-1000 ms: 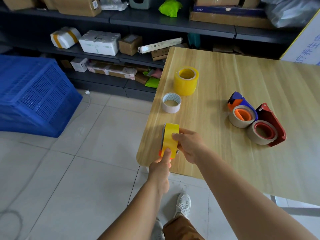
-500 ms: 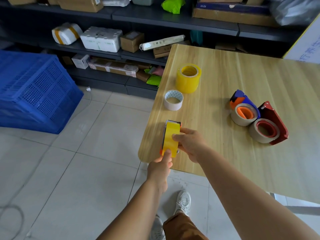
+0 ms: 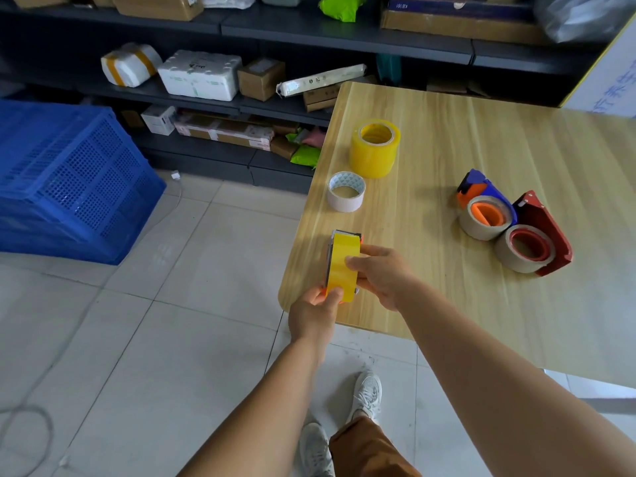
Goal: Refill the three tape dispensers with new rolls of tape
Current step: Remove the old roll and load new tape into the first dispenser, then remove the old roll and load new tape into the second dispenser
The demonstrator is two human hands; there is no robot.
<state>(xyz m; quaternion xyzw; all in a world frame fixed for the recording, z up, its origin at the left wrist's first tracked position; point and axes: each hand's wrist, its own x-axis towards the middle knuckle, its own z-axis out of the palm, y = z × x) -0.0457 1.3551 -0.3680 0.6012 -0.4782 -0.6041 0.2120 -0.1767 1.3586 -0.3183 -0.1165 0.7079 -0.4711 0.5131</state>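
A yellow tape roll [image 3: 342,266] stands on edge inside a dark dispenser with orange parts, at the near left corner of the wooden table [image 3: 447,149]. My right hand [image 3: 382,275] grips the roll's right side. My left hand [image 3: 315,313] pinches the roll's lower end from below the table edge. Farther back stand a tall yellow tape roll [image 3: 375,148] and a small white roll [image 3: 346,191]. On the right lie a blue and orange dispenser [image 3: 485,208] and a red dispenser [image 3: 537,242], each with a pale roll around its hub.
A blue plastic crate [image 3: 69,180] sits on the tiled floor to the left. Dark shelves [image 3: 275,108] with boxes and parcels run behind the table. My white shoes [image 3: 366,395] show below the table's near edge. A cable [image 3: 27,414] lies on the floor at far left.
Both hands stay on the yellow roll and dispenser at the table corner. The view has shifted slightly; nothing on the table has moved.
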